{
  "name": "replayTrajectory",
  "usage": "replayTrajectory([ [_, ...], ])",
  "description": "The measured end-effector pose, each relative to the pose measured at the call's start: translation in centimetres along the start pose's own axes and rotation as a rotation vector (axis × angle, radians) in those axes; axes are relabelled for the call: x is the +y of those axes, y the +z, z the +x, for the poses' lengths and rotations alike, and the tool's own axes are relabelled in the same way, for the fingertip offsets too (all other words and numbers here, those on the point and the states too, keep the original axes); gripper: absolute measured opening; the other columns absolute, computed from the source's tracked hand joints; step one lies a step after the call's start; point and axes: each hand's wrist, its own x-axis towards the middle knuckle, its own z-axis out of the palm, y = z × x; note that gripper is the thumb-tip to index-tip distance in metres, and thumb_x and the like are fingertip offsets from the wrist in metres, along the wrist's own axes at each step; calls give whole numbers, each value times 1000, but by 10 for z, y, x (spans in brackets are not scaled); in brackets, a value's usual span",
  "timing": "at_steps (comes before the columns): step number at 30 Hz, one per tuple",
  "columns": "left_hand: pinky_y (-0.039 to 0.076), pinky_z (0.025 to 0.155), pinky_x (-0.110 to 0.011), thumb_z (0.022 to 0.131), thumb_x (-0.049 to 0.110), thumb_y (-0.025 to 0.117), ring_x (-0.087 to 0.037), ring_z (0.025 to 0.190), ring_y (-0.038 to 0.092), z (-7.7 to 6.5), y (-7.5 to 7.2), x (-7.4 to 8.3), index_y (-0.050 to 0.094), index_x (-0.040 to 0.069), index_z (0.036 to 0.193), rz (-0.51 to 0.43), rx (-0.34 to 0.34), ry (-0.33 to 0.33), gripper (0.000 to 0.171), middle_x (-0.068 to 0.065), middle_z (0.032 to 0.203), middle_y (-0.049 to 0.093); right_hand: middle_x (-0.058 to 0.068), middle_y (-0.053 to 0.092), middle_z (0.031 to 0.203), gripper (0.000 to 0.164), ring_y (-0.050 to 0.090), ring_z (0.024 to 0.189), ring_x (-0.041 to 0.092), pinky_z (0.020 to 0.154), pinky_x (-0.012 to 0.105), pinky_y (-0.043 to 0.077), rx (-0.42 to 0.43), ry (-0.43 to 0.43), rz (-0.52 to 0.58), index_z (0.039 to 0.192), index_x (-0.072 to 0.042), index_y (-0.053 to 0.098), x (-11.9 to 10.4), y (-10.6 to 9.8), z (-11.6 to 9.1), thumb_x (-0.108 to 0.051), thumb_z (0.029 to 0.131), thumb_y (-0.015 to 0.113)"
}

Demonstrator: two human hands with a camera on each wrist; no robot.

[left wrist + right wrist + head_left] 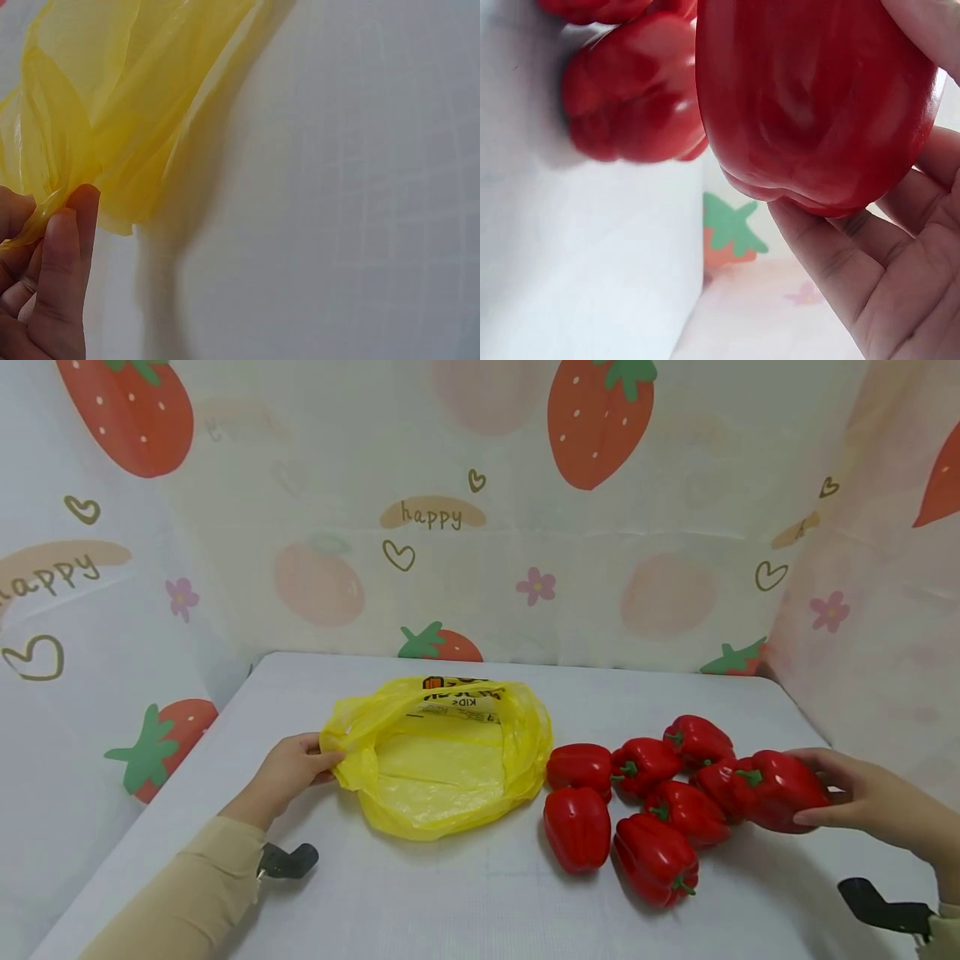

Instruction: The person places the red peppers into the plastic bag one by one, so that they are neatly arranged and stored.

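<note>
A yellow plastic bag (438, 777) lies on the table with its wide mouth facing me. My left hand (292, 770) pinches the bag's left rim between thumb and fingers, and the gathered film (56, 202) shows in the left wrist view. At the right, my right hand (873, 797) grips a red bell pepper (783, 792) with a green stem, thumb on the near side and fingers behind. In the right wrist view this held pepper (817, 97) fills the upper middle, and another red pepper (634, 94) rests on the table behind it.
Several more red bell peppers, such as the nearest one (656, 860) and the one by the bag (577, 829), lie in a cluster right of the bag. A white cloth covers the table (420, 902). Strawberry-print curtains (465, 577) rise at the back and sides.
</note>
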Motion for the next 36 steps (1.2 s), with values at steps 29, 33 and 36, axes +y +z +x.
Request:
replayTrajectory([
  [29, 53, 74, -25, 89, 28, 59, -17, 80, 58, -3, 1, 5, 56, 1, 117, -14, 4, 31, 39, -11, 102, 60, 12, 53, 118, 62, 54, 101, 17, 70, 26, 53, -84, -235, 80, 130, -8, 40, -61, -5, 40, -20, 78, 72],
  [33, 53, 74, -24, 89, 29, 59, -17, 80, 58, -4, 1, 5, 56, 0, 116, -12, 2, 34, 39, -11, 102, 60, 10, 55, 116, 63, 53, 103, 22, 71, 27, 53, -87, -235, 68, 130, -11, 41, -71, -5, 48, -24, 77, 73],
  [36, 53, 73, -24, 89, 29, 59, -17, 80, 58, -4, 1, 5, 56, 0, 116, -10, 0, 36, 39, -12, 101, 60, 12, 55, 116, 65, 52, 104, 30, 71, 28, 53, -94, -236, 80, 130, -11, 41, -79, -4, 54, -24, 76, 74],
])
